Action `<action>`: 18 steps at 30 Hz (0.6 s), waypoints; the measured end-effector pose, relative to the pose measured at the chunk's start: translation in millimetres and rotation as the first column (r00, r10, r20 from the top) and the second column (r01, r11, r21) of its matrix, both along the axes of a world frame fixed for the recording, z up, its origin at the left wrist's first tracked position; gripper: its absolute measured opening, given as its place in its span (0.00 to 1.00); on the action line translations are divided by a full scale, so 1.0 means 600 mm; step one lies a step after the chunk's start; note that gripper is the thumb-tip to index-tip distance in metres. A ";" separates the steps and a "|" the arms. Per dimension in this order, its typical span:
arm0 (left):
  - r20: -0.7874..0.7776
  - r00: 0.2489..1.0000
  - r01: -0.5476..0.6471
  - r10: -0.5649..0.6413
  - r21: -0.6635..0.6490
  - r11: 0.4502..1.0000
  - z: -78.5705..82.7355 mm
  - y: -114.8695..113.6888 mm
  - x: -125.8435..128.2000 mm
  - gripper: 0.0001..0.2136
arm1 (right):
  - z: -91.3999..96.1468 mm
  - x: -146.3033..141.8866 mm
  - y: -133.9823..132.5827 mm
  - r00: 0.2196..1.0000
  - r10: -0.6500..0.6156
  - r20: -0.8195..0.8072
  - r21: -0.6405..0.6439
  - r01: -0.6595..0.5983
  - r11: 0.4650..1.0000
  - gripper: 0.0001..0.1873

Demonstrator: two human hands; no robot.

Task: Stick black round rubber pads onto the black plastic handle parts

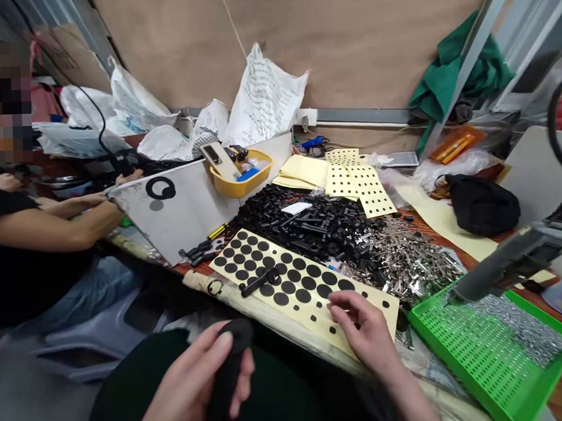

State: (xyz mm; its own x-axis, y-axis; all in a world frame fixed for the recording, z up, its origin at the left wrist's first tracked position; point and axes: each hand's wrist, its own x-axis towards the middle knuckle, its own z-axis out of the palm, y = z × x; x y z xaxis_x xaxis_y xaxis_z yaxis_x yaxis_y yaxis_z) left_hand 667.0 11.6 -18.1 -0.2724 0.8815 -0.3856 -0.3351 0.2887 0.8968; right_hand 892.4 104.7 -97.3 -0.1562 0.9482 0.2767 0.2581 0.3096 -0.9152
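Note:
My left hand (194, 376) is closed around a black plastic part with a round end (239, 335), held low in front of the bench edge; its lower length is dark and blurred. My right hand (365, 327) hovers over or rests on a pale yellow sheet of round black stickers (259, 254); contact is unclear. Its thumb and index finger are slightly apart near the sheet's stickers, and nothing shows between them. Another black part with a round head and a thin stem (260, 282) lies across the sheet.
Behind the sheet spreads a heap of black parts (300, 222), beside loose metal pieces (411, 255). At right, a grey power tool (508, 264) hangs above a green basket (452, 352) of screws. A yellow tub (243, 184) stands behind. A co-worker's arm (74, 227) is at left.

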 end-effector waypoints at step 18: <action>-0.244 0.947 0.250 -0.208 0.157 0.955 -0.094 0.148 0.103 0.12 | -0.010 -0.016 0.015 0.940 0.151 0.306 0.082 -0.185 0.979 0.09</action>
State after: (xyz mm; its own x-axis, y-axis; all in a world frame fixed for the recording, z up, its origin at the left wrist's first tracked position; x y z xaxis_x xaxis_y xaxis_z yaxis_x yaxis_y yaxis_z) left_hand 729.0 100.1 -74.6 -0.1147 0.9797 -0.1644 -0.0650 0.1577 0.9853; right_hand 882.8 113.8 -103.6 -0.4013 0.8679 0.2928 0.4483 0.4649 -0.7635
